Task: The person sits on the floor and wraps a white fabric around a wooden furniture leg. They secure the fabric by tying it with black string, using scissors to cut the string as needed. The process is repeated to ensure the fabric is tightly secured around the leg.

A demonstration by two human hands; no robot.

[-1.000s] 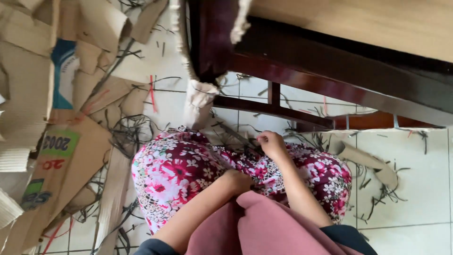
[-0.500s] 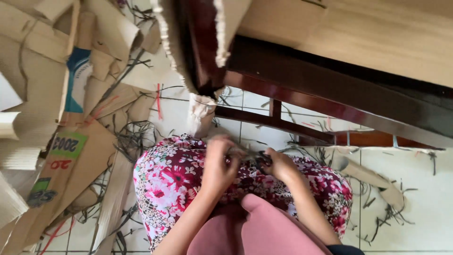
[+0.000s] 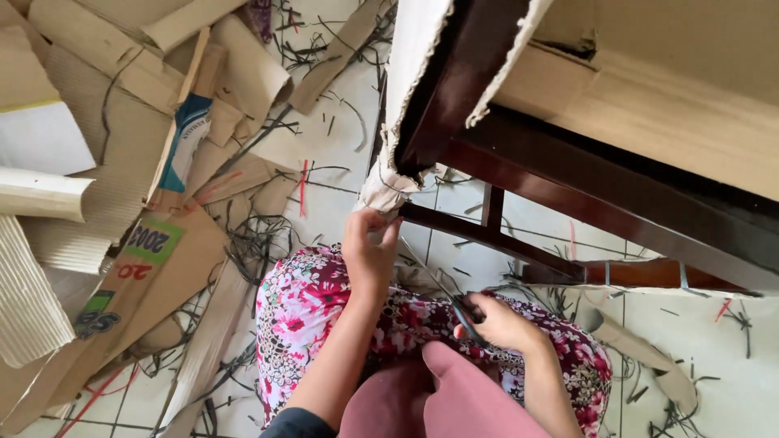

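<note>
My left hand (image 3: 369, 247) pinches the lower end of the white paper wrapping (image 3: 388, 182) bunched around a dark wooden furniture leg (image 3: 438, 89). Lower and to the right, my right hand (image 3: 499, 323) is closed on a dark handle of what looks like scissors (image 3: 465, 311), the thin blade angled up towards the wrapping. Both hands rest over my lap, which is covered in pink floral cloth (image 3: 308, 312). Torn cardboard still clings to the furniture's top right part (image 3: 649, 105).
Piles of torn cardboard (image 3: 122, 203) and a white cardboard tube (image 3: 40, 195) fill the left side. Cut black plastic straps (image 3: 251, 243) litter the white tiled floor (image 3: 730, 357). Dark wooden rails (image 3: 617, 219) cross above my lap.
My left hand has risen from my lap to grip the wrapping's end. My right hand has moved right and lower with the scissors. The view has tilted closer to the furniture.
</note>
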